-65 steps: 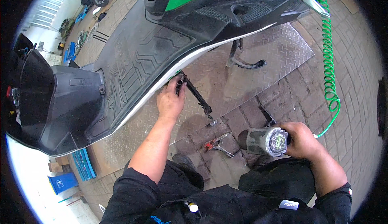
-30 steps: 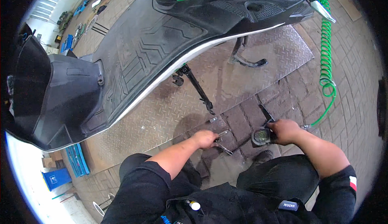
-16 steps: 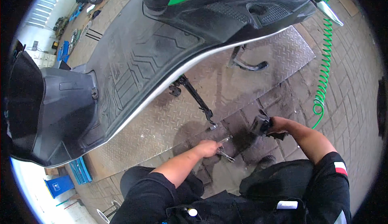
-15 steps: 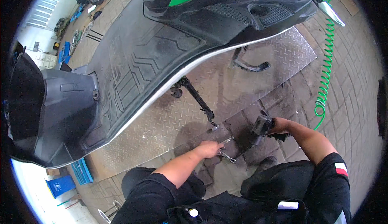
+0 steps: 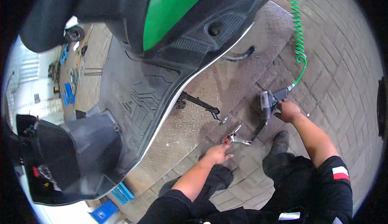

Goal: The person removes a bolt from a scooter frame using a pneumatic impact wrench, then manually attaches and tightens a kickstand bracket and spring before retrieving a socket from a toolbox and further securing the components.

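My left hand (image 5: 219, 154) rests with fingers apart at the red-jointed locking pliers (image 5: 238, 140) on the paving. My right hand (image 5: 287, 110) has its fingers loosened beside a grey air impact wrench (image 5: 265, 105), which lies on the paving with a green coiled hose (image 5: 298, 34) attached. Above my hands stands a black-and-green scooter (image 5: 173, 16); its dark side stand (image 5: 197, 101) hangs down over the diamond-plate sheet (image 5: 178, 139). A small metal piece (image 5: 223, 119) lies at the plate's edge, near the stand's foot.
Behind the scooter are a wheel (image 5: 75, 33), blue tool trays (image 5: 68, 94) and cardboard on the floor. At the lower left are a blue tray (image 5: 122, 192) and a blue bin (image 5: 104, 212). My boot (image 5: 280, 141) is beside the wrench.
The view has swung round over the scooter. My right hand has lowered the wrench to the paving and loosened its grip. My left hand's fingers have loosened from the pliers.
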A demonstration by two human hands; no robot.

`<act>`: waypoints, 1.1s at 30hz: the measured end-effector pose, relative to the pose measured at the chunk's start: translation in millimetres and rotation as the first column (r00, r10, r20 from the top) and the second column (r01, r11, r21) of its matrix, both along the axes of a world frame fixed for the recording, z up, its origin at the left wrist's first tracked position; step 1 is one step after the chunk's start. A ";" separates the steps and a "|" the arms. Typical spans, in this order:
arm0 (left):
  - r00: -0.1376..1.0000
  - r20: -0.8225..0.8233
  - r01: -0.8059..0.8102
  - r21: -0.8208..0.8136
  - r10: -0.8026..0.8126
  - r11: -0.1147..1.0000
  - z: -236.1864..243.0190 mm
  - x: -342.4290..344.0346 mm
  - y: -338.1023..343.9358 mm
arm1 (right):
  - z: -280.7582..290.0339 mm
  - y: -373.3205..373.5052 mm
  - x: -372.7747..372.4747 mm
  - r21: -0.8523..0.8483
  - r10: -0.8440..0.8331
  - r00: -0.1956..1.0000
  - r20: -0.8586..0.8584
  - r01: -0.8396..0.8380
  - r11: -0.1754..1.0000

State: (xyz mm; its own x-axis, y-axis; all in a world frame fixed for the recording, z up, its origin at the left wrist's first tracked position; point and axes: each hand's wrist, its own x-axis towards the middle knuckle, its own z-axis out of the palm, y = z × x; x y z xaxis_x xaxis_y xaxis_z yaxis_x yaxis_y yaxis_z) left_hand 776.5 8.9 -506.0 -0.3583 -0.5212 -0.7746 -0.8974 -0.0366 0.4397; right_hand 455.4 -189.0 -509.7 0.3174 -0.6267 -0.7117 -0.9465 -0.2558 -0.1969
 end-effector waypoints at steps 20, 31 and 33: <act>0.699 0.263 -0.687 -0.013 0.665 0.727 422.8 13.5 273.9 | 338.9 312.8 -57.9 0.423 0.052 0.992 0.114 -0.095 0.901; 0.620 -0.060 -0.784 -0.050 0.782 0.618 499.3 8.8 411.4 | 380.7 237.4 -161.3 0.023 -0.126 0.960 -0.250 0.136 0.990; 0.505 -0.160 -0.860 -0.168 0.848 0.481 476.0 25.0 453.7 | 354.7 231.9 -145.0 -0.081 0.055 0.956 -0.288 -0.081 0.993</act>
State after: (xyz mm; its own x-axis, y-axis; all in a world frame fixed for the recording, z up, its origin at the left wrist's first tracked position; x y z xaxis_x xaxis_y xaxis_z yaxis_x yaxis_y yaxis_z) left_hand 801.5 462.5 -30.0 0.3177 -0.7270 -0.6087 -0.4506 -0.6806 0.5777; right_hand 310.4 42.9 -155.1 0.1540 -0.6766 -0.7201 -0.9395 -0.3259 0.1053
